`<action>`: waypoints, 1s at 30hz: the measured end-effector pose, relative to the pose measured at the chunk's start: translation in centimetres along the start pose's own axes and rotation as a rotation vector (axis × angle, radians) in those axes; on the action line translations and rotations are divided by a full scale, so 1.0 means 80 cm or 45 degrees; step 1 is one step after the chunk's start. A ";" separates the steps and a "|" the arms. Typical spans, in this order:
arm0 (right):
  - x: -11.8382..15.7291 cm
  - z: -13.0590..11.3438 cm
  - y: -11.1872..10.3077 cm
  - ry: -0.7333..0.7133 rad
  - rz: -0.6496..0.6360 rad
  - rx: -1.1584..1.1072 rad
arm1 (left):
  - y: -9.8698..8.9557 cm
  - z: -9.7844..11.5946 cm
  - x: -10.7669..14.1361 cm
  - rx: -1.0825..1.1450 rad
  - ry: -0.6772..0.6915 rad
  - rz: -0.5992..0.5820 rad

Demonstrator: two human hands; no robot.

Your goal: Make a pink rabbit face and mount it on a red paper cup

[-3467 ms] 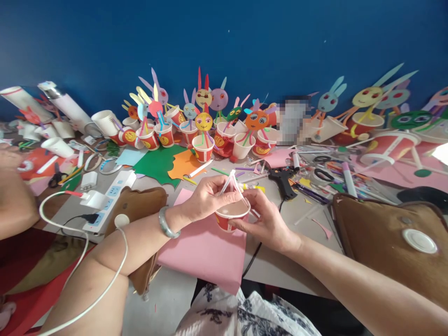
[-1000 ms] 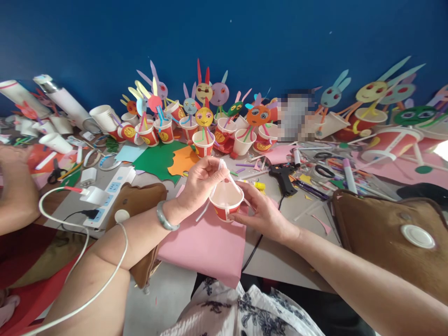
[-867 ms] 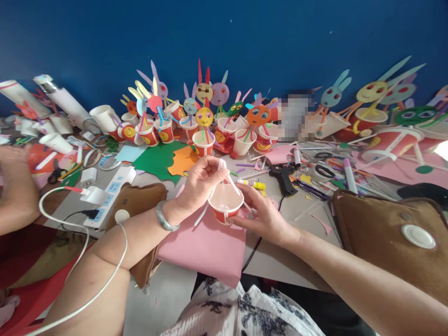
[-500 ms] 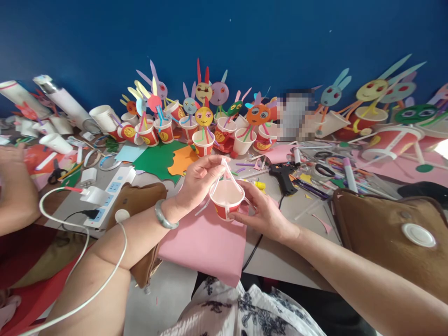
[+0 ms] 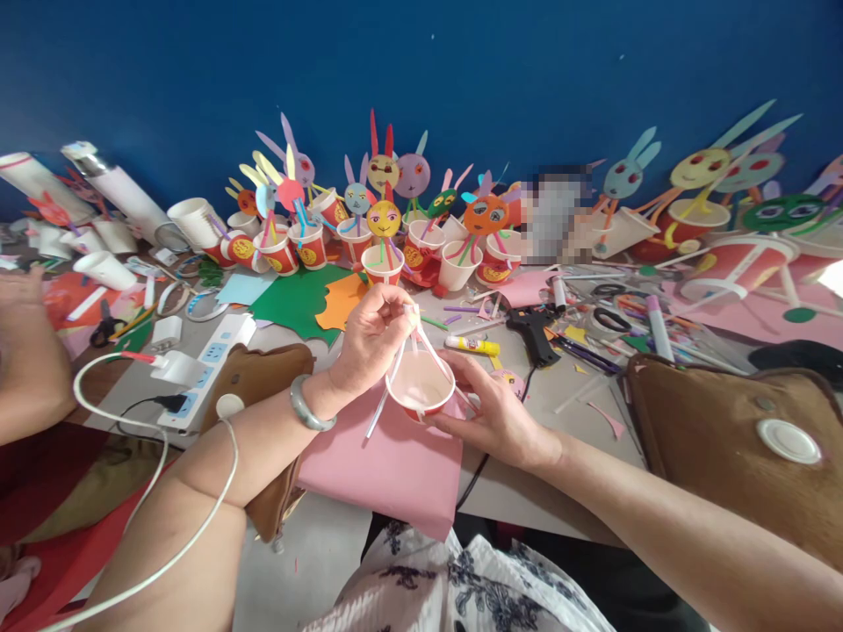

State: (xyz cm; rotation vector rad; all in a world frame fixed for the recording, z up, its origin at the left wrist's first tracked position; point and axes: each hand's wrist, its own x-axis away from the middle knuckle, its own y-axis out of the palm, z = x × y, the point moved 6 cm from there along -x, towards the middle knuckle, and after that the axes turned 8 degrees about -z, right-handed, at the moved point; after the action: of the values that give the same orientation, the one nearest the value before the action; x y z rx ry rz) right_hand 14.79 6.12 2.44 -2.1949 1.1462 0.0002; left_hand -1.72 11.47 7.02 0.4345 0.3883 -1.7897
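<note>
My left hand (image 5: 375,341) is closed, with thumb and fingers pinching the top of pale pinkish-white strips (image 5: 431,347) that rise from a red and white paper cup (image 5: 421,386). The cup tilts so that its inside faces me. A free white end (image 5: 377,414) sticks out below the cup's left side. My right hand (image 5: 500,411) grips the cup's right wall, thumb near the lower front and fingers behind. Pink paper (image 5: 388,470) lies beneath. Close by are a yellow glue stick (image 5: 472,345) and a small round pink piece (image 5: 508,381) partly behind my right hand.
Paper cups with bunny-like paper heads (image 5: 384,219) line the blue wall. A black glue gun (image 5: 535,336) and scissors (image 5: 612,320) lie to the right. Brown cushion-like pads (image 5: 724,448) flank me. A power strip (image 5: 214,360) with cables and another person's arm (image 5: 32,360) are left.
The cup has tipped toward me and shifted slightly left, showing more of its inside. My left hand has lowered the top of the strips a little. The glue stick is now more exposed.
</note>
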 end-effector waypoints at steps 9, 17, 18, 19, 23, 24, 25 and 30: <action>0.000 0.002 0.002 0.018 0.016 -0.010 | 0.000 0.007 0.004 -0.136 0.053 0.016; -0.003 0.005 0.001 0.092 0.013 -0.091 | -0.001 0.001 0.001 -0.130 -0.031 -0.048; -0.003 0.005 0.001 0.097 0.017 -0.088 | -0.001 0.001 0.001 -0.129 -0.028 -0.068; -0.003 0.006 0.001 0.101 0.017 -0.086 | -0.001 0.001 0.000 -0.124 -0.022 -0.087; -0.004 0.006 0.004 0.120 -0.016 -0.102 | -0.002 0.004 0.000 -0.143 0.032 -0.096; -0.004 0.006 0.005 0.130 -0.023 -0.109 | -0.002 0.005 0.000 -0.161 0.036 -0.087; -0.004 0.007 0.006 0.141 -0.026 -0.120 | -0.001 0.006 0.000 -0.174 0.032 -0.077; -0.004 0.020 0.007 0.253 -0.006 -0.304 | 0.002 -0.001 -0.002 -0.044 -0.053 -0.073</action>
State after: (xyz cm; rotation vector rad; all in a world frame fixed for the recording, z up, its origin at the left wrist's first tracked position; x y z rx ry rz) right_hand 14.63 7.04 0.98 -2.4519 1.3068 -0.0891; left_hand -1.49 11.58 7.05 0.3643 0.4053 -1.8416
